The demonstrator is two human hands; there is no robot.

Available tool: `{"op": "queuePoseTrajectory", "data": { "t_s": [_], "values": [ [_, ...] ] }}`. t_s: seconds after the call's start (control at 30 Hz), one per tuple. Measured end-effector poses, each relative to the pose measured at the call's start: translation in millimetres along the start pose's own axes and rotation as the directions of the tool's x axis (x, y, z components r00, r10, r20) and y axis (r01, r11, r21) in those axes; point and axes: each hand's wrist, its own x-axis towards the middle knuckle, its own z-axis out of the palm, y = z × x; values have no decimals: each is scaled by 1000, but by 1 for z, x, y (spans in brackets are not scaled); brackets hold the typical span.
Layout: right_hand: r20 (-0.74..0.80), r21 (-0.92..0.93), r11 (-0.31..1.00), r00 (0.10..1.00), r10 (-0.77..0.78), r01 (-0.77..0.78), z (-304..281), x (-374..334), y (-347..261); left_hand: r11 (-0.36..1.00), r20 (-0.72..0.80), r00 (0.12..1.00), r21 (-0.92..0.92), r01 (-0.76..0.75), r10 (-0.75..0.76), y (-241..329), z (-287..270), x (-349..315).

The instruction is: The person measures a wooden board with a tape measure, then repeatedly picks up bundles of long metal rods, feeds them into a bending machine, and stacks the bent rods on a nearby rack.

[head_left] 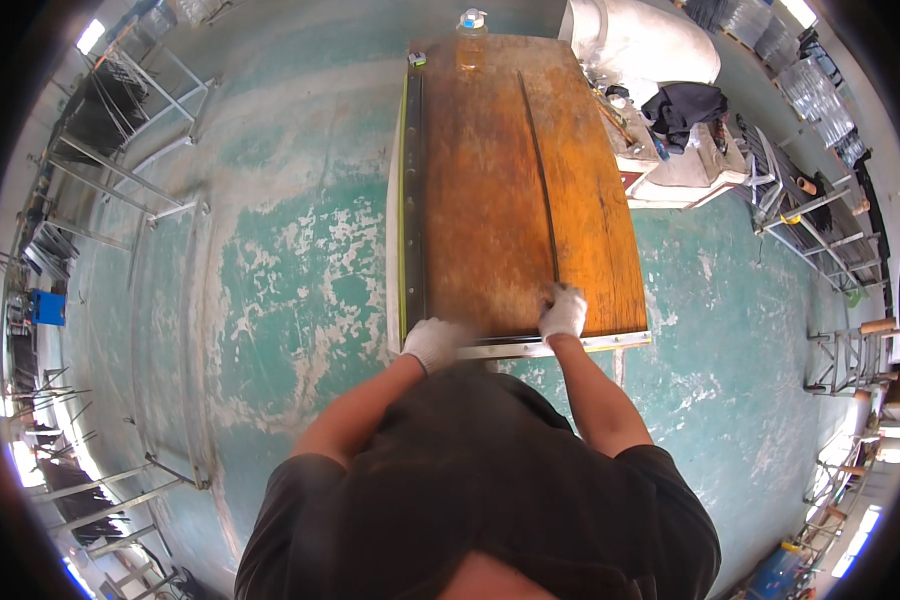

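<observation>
My right hand (564, 310), in a white glove, closes round the near end of a long thin dark strip (540, 165). The strip runs away from me along the worn wooden tabletop (480, 200), bending slightly. My left hand (434, 343), also gloved, is at the table's near left corner by a metal edge rail (520, 349); its fingers are smeared by motion. Another dark strip (421, 200) lies lengthwise beside the table's left edge rail (410, 180). A further dark strip along the near edge is partly hidden by my left hand.
A clear bottle (472, 45) with yellowish liquid stands at the table's far end. To the far right, a cluttered bench (675, 180) carries dark cloth (686, 108), beside a large white roll (650, 45). Metal racks (145, 170) line both sides of the green, peeling floor (300, 270).
</observation>
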Motion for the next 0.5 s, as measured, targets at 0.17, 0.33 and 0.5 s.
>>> {"op": "queuePoseTrajectory", "data": {
  "t_s": [0.17, 0.33, 0.5],
  "values": [
    [291, 67, 894, 849, -442, 443, -4, -59, -40, 997, 84, 995, 60, 51, -56, -5, 17, 1],
    [215, 29, 818, 796, -566, 574, 8, -73, -41, 994, 80, 994, 84, 67, -74, -1, 19, 4],
    [215, 3, 804, 785, -581, 594, 22, -71, -41, 995, 101, 992, 81, 63, -71, 3, 10, 2]
  ]
}}
